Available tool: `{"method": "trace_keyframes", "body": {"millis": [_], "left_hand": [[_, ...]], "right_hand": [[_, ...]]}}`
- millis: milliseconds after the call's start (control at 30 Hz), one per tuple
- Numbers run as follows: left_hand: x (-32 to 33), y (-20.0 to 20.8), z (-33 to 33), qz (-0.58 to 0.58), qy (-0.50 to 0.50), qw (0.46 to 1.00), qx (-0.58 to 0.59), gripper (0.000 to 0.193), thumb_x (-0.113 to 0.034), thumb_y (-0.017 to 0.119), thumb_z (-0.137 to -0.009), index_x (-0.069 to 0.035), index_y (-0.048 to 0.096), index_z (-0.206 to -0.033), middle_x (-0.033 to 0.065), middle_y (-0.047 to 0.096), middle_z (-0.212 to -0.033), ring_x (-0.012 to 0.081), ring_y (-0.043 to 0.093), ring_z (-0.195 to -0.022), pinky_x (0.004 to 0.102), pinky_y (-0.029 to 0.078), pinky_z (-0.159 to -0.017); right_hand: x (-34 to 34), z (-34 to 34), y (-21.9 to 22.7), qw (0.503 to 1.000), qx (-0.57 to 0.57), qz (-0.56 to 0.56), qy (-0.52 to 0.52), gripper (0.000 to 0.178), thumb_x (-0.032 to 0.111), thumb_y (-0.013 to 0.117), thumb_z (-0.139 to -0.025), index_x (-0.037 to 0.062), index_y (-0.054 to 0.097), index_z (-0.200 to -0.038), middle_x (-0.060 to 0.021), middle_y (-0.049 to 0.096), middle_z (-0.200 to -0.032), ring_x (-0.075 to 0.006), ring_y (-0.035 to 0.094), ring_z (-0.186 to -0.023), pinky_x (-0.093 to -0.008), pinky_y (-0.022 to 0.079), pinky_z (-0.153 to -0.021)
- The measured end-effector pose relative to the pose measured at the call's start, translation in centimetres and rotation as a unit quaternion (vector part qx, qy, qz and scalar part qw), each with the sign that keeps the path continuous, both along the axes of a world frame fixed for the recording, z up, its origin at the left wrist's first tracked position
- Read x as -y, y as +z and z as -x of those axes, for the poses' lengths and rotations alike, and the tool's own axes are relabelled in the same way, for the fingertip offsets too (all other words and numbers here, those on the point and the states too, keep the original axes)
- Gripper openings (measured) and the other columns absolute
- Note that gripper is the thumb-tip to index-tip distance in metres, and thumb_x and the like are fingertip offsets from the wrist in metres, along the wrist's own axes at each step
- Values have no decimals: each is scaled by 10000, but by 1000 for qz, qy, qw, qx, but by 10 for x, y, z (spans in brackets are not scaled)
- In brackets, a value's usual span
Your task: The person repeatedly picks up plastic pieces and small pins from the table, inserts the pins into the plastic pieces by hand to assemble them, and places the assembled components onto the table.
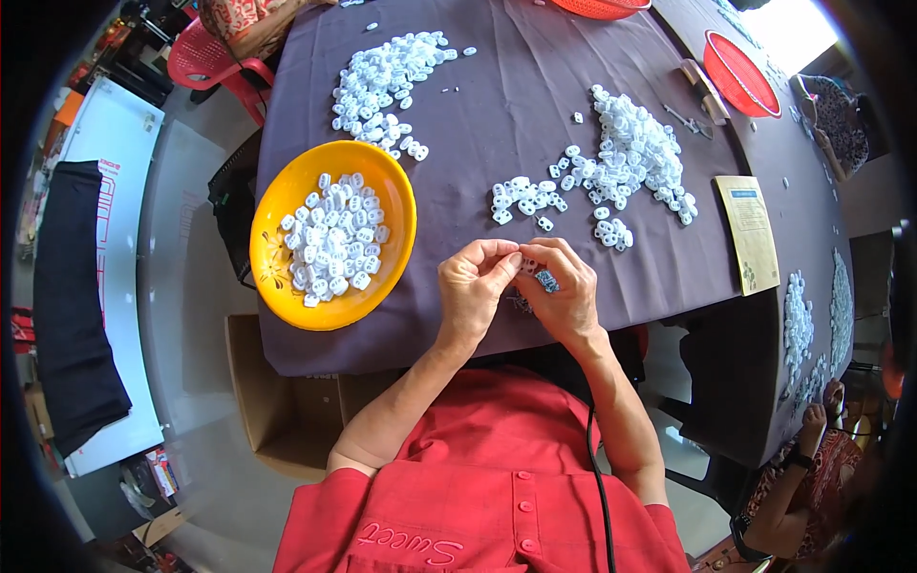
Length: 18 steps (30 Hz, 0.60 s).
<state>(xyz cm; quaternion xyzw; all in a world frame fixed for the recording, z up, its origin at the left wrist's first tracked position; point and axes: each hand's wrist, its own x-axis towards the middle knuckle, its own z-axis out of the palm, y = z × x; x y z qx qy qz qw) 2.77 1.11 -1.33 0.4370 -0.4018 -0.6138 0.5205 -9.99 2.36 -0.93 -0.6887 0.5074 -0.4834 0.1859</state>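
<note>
White piece with dark spots, at the fingertips of the right hand, above the near part of the dark cloth. Thumb and fingers of that hand curled inward and closed on it. Blue bit, patterned, just beside it, within the same fingers; exact shape too small to tell. Left hand right up against the other, thumb and forefinger bent inward, tips meeting the right hand's. Cannot tell, behind those tips, whether also pinching the white piece.

Below the hands, red shirt with a black cable hanging down its front.

To the left of the hands, yellow bowl with a flower print, holding a heap of white pieces. Just beyond the bowl, far pile of similar pieces, loose on the cloth, with a few strays around it. Straight ahead of the hands, small cluster; beside it to the right, large pile. Near the table's right edge, tan packet, lying flat. Farther back, metal tool and red basket.

Lower left, under the table's edge, open box. At far right, a co-worker's hands, near more scattered pieces.
</note>
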Motion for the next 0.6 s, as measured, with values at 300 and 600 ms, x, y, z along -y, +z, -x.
{"method": "trace_keyframes", "body": {"millis": [300, 600], "left_hand": [[7, -5, 8, -7, 2, 1000, 6, 55, -10, 593, -818, 18, 598, -865, 72, 632, -795, 103, 608, -695, 239, 535, -655], [12, -5, 8, -19, -7, 1000, 6, 31, -11, 596, -814, 9, 597, -837, 55, 624, -783, 97, 602, -692, 221, 522, -646]], "right_hand": [[12, 10, -1, 1000, -11, 5, 21, 247, -25, 653, -645, 19, 585, -878, -105, 598, -843, -243, 599, -699, -312, 496, -599], [15, 11, -1, 999, -11, -12, 31, 231, -14, 650, -655, 16, 583, -874, -107, 603, -837, -259, 609, -700, -315, 502, -593]]}}
